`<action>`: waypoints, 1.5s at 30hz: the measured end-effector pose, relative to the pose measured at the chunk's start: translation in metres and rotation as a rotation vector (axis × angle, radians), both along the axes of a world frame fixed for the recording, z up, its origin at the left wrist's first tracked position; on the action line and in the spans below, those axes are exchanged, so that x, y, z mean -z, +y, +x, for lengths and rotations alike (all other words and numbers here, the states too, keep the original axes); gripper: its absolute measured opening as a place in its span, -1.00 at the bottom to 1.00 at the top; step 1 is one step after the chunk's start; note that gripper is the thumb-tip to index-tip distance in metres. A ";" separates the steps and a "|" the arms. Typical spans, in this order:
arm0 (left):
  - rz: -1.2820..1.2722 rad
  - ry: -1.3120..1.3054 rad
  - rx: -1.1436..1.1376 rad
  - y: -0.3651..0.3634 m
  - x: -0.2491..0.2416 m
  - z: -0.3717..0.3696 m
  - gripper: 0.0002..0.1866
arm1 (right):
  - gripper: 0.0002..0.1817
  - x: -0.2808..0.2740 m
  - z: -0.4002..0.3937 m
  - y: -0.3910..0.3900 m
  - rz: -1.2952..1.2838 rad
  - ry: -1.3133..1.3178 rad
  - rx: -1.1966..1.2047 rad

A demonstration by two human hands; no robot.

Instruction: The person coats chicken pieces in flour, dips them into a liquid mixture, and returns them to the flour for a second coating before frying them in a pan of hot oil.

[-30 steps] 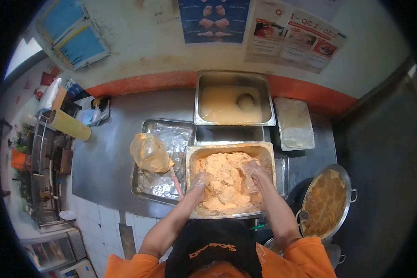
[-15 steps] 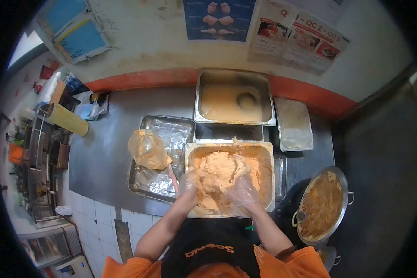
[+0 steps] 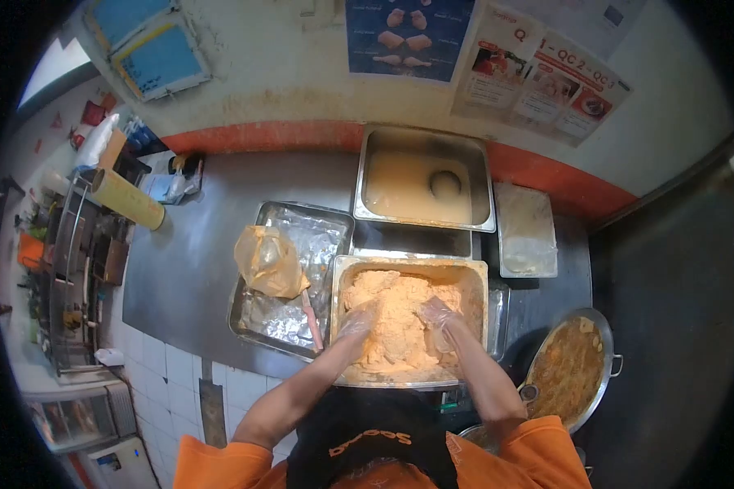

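A deep metal pan (image 3: 410,262) holds a heap of orange-tinted floury coating (image 3: 395,314) with lumpy pieces in it. Both hands are inside the pan in clear plastic gloves. On the left side of the heap, my left hand (image 3: 357,322) presses into the coating, its fingers partly buried and blurred. My right hand (image 3: 442,319) touches the heap on the right; its fingers are indistinct against the coating. Whether either hand grips a piece cannot be made out.
A shallow tray (image 3: 253,322) at the left holds a plastic bag (image 3: 267,262) and a pink-handled tool (image 3: 311,320). Behind stands a pan of cloudy liquid (image 3: 420,191). A lidded container (image 3: 526,232) and a wide frying pan of oil (image 3: 569,371) are at the right.
My hands have moved apart and now sit at either side of the heap, which looks more spread and floury. The whole view has shifted slightly.
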State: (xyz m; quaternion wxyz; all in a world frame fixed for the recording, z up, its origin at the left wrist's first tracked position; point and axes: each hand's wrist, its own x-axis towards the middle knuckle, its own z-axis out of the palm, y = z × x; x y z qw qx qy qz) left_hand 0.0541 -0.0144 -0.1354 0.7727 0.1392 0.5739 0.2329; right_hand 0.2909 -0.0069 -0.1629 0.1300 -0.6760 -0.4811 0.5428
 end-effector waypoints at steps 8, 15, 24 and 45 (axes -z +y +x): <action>0.441 -0.217 0.045 -0.027 0.023 -0.028 -0.63 | -0.54 -0.098 -0.032 -0.028 0.313 -0.187 0.494; -0.010 -0.295 -0.176 0.001 -0.117 -0.055 -0.57 | -0.70 -0.187 -0.023 -0.042 0.306 -0.425 -0.109; 0.800 0.179 0.391 0.014 -0.152 -0.062 -0.70 | -0.77 -0.182 0.021 -0.060 0.302 -0.156 0.225; 1.520 1.091 1.857 0.046 -0.081 -0.041 -0.59 | -0.56 -0.141 -0.089 -0.074 0.530 -0.462 0.030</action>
